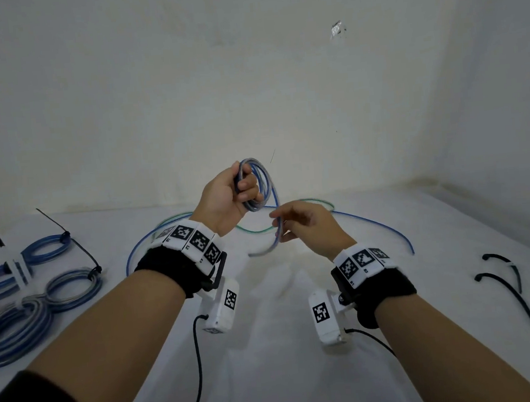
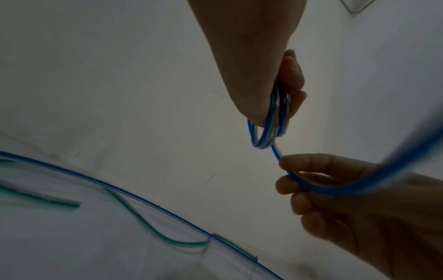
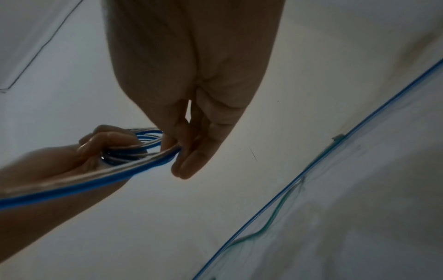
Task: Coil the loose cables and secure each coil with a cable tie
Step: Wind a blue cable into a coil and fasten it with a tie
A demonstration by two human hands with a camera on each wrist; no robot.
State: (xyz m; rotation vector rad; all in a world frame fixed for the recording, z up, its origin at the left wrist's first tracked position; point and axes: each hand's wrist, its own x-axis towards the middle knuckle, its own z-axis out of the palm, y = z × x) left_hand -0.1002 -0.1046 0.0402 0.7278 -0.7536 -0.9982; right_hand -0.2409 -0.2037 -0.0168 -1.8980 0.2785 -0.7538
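Note:
My left hand [image 1: 240, 191] is raised above the white table [image 1: 270, 344] and grips a small coil of blue-and-clear cable [image 1: 263, 181], seen close in the left wrist view as the coil [image 2: 273, 130]. Just right and lower, my right hand [image 1: 283, 228] pinches the loose strand [image 1: 277, 231] that leads off the coil; in the right wrist view the strand [image 3: 95, 180] runs through my fingers [image 3: 191, 166]. The rest of the blue cable [image 1: 377, 223] trails over the table behind. A green cable [image 1: 253, 230] lies beside it.
Several coiled and tied cables [image 1: 19, 305] lie at the left, one blue coil [image 1: 45, 250] with a black tie tail sticking up. Two black cable ties [image 1: 508, 288] lie at the right. A white wall stands close behind the table.

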